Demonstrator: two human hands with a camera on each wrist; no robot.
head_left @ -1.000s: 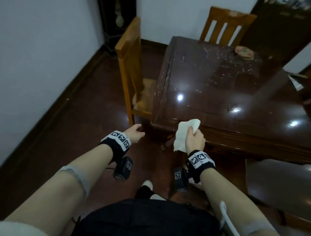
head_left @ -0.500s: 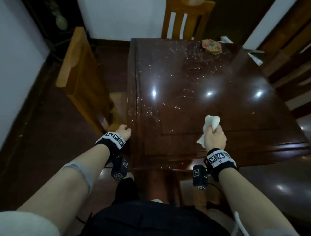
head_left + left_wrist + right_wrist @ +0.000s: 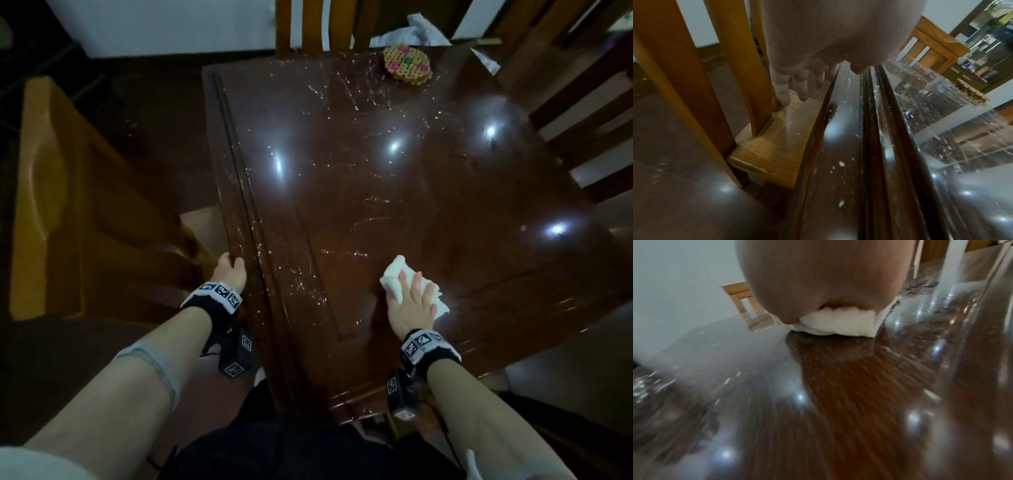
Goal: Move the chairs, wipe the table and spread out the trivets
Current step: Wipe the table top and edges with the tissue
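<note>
The dark glossy table (image 3: 359,205) is streaked with white specks. My right hand (image 3: 412,303) lies flat near the table's front, straight fingers pressing a white cloth (image 3: 394,279) onto the wood. The right wrist view shows the cloth (image 3: 840,322) bunched under my palm (image 3: 828,280). At the table's left edge sits my left hand (image 3: 230,272), thumb on the rim. In the left wrist view its fingers (image 3: 783,91) hang straight down beside the edge. A stack of woven trivets (image 3: 407,64) sits at the far side. A wooden chair (image 3: 44,192) stands left of the table.
A second chair (image 3: 318,24) stands at the far end and a dark one (image 3: 582,102) on the right. White paper or cloth (image 3: 418,29) lies behind the trivets. The left chair's seat (image 3: 768,151) is tucked against the table edge (image 3: 818,146).
The view has come over the table. My right hand went from holding the cloth bunched in the air to pressing it flat on the top. My left hand has reached the table's left edge.
</note>
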